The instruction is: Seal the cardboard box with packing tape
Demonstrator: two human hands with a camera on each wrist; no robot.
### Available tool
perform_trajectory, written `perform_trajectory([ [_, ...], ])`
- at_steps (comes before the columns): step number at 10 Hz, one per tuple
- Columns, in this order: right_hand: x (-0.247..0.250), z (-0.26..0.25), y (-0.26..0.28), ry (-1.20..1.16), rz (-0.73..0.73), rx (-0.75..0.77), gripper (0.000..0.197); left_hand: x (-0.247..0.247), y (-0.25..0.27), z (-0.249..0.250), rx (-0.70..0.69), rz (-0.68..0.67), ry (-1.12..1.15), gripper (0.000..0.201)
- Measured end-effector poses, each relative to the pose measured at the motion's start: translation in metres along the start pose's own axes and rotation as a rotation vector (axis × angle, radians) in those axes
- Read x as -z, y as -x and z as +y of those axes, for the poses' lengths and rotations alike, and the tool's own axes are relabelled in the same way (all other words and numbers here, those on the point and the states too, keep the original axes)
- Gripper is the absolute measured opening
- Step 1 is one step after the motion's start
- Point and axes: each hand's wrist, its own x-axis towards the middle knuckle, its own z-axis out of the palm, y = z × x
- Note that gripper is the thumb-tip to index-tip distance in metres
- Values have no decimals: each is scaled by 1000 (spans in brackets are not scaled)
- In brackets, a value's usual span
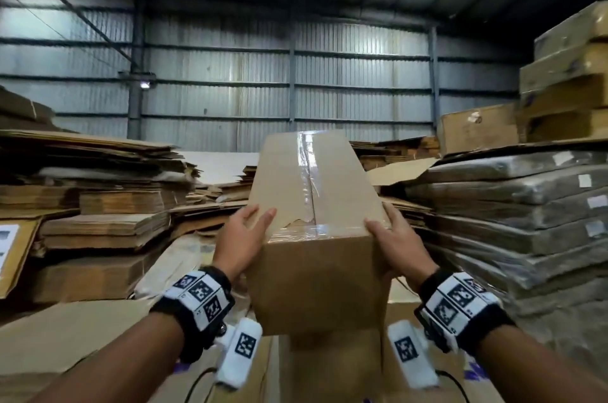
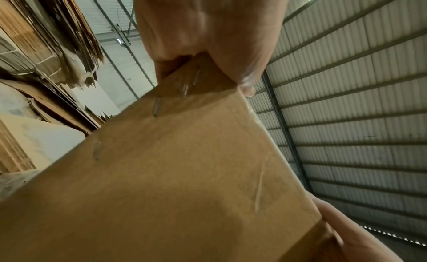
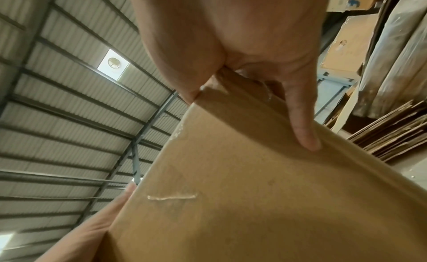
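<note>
Left hand [image 1: 241, 239]: fingers spread apart and laid flat along the box's [image 1: 316, 274] left face, thumb hooked over the top edge. The left wrist view shows that edge wedged into the crook of the thumb, so the box is held, not merely touched. Right hand [image 1: 396, 243]: same grip mirrored, thumb on top near the tape, fingers [image 3: 302, 127] straight down the right face.

The box is held up in the air between both hands, centred in front of the body, long axis pointing away, far end tilted up. Clear tape [image 1: 309, 172] is seen along the centre seam of the top face and wrapped over the near edge, where the end is ragged and wrinkled. Staples [image 2: 157, 107] are seen on the left face.

Beyond that: flat cardboard stacks [image 1: 98, 192] on the left, wrapped bundles [image 1: 513, 205] on the right, corrugated wall [image 1: 263, 73] at the far end. No tape roll is seen in any view.

Judgement: the top seam looks done; the box is probably being turned for inspection or for the opposite face, which is hidden.

Advice for this step:
- Pressure should be kept on the side faces only; the fresh tape end should not be dragged by the thumbs.
- The ragged near end should be rubbed flat before the box is set down.
- The rotation should be made slowly, with the box squeezed evenly so the flaps are not bowed.
</note>
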Motion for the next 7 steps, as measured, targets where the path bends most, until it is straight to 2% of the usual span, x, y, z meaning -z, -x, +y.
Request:
perform_trajectory([
  [1, 6, 34, -57, 6, 48, 61, 62, -45, -47, -14, -69, -30, 24, 84],
  [2, 9, 69, -105, 63, 100, 119, 61, -87, -75, -43, -145, -89, -54, 83],
  [3, 1, 114, -136, 184, 41, 65, 66, -128, -89, -94, -177, -187, -341, 79],
  [4, -5, 150, -152, 290, -60, -87, 81, -164, -99, -123, -84, -192, -451, 58],
  [5, 4, 165, -175, 271, -106, -159, 93, -191, -122, -126, -57, -183, -487, 54],
  [6, 16, 171, -188, 258, -217, -155, 104, -197, -137, -121, -21, -231, -544, 58],
  [7, 21, 170, -184, 282, -215, -93, 106, -189, -137, -114, -1, -295, -616, 71],
])
